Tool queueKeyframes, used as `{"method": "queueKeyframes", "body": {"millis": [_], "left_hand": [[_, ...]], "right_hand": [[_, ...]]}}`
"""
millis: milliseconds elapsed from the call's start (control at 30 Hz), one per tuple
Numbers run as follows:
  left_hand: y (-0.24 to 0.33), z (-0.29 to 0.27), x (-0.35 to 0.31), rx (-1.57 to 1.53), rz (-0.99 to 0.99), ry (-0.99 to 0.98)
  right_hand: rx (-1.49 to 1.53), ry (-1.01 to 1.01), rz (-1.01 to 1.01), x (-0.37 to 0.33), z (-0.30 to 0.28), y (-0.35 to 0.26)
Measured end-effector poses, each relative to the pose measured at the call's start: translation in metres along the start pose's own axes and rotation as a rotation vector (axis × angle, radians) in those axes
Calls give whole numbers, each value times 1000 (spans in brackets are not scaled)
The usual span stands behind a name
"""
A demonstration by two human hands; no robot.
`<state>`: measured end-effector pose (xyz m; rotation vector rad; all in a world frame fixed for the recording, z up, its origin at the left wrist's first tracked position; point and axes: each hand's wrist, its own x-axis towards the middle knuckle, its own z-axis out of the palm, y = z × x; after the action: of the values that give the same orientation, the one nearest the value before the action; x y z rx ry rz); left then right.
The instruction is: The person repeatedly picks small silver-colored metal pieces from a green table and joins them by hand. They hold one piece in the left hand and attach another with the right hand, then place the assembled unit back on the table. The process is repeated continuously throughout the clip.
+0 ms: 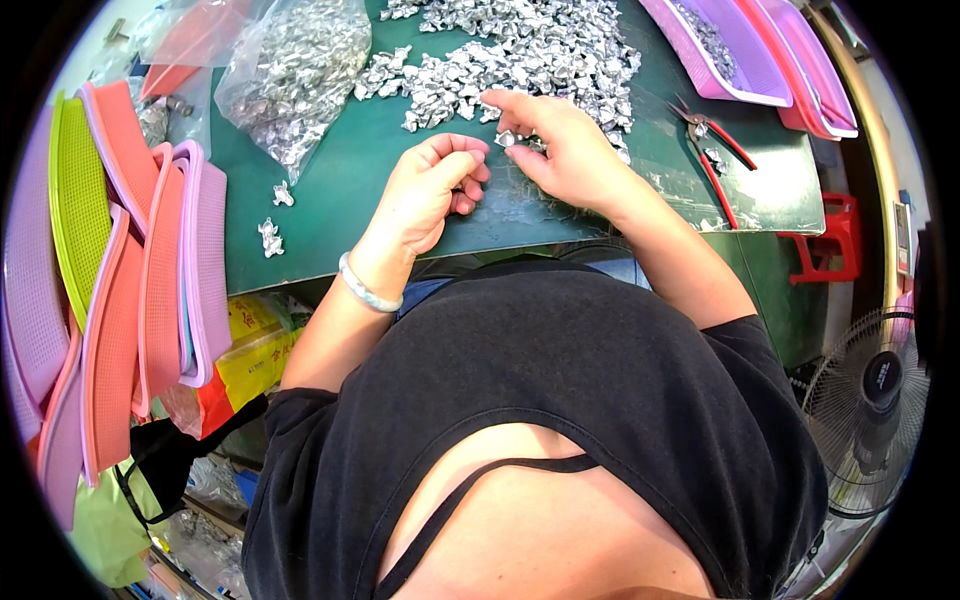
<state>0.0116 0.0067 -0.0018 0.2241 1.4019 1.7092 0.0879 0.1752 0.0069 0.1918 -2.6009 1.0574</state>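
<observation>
Over the near part of the green table (330, 235), my right hand (565, 150) holds a small silver metal part (506, 139) at its thumb and fingers, the index finger stretched past it. Close by on the left, my left hand (430, 190) is closed, its fingers curled in against the thumb; what they hold, if anything, is hidden. Just beyond both hands spreads a large heap of the same silver metal parts (530, 55). Two loose metal parts (270, 238) lie near the left table edge.
A clear plastic bag (295, 85) full of metal parts stands at the far left. Red-handled pliers (712, 165) lie open on the right, below a purple basket (735, 75). Stacked plastic baskets (205, 260) crowd the left side. A red stool (835, 240) and a fan (868, 410) are at right.
</observation>
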Motion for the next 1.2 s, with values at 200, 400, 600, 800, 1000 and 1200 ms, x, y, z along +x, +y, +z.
{"method": "queueKeyframes", "body": {"millis": [200,400,600,800,1000,1200], "left_hand": [[2,7,-1,-74,14,-16],[3,8,2,-74,51,-2],[4,10,2,-65,27,6],[8,11,-1,-52,18,-19],[10,12,-5,-83,41,-50],[8,11,-4,-103,33,-63]], "right_hand": [[338,99,48,-1,2,-10],[399,66,82,-5,-1,-7],[269,69,18,-4,-5,-8],[354,75,-19,-4,-1,-4],[447,97,44,-5,1,-2],[421,57,84,-7,-2,-6]]}}
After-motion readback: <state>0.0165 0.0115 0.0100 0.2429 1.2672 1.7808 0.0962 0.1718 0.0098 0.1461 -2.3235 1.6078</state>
